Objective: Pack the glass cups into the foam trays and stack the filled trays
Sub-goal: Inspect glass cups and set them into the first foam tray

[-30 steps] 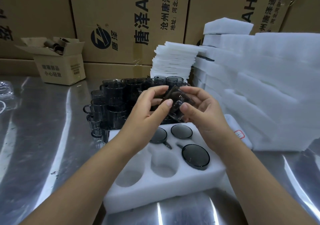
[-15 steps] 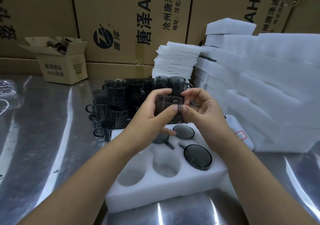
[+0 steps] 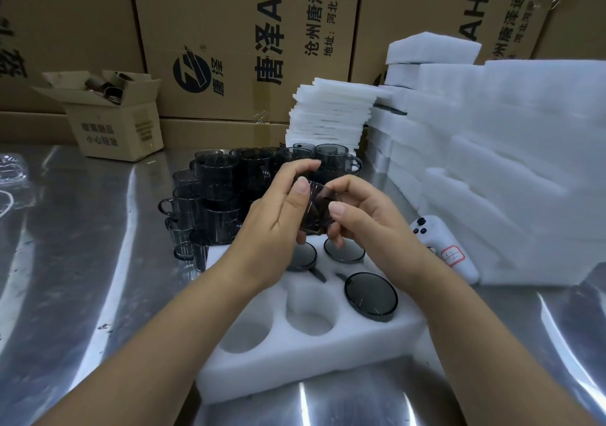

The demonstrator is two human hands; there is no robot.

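Far left, a small open cardboard box (image 3: 114,120) sits at the back of the steel table (image 3: 82,261). Next along is the crowd of loose smoked glass cups (image 3: 216,196), handles poking out every way.

Now the left hand (image 3: 278,222): thumb across the near side and fingers curled over the far side of the held cup (image 3: 316,209), a proper grasp. The right hand (image 3: 364,219) meets it from the other side, thumb and fingertips pinching the cup's right edge. So the cup hangs tilted between the two hands, up in the air above the back of the foam tray (image 3: 295,370), right over the seated cups (image 3: 349,255).

Here's my worry: that's smooth glass on fingertips. If one hand lets go before the other has it firmly, it drops onto the glass below and something chips or cracks. The handle looks like it needs to meet a pocket's slot too. Push it in crooked and the foam may tear, or the cup sits proud.

Two empty pockets (image 3: 310,322) wait along the near edge. Further right there's a white handheld device (image 3: 442,248), then the tall stack of foam trays (image 3: 524,163).
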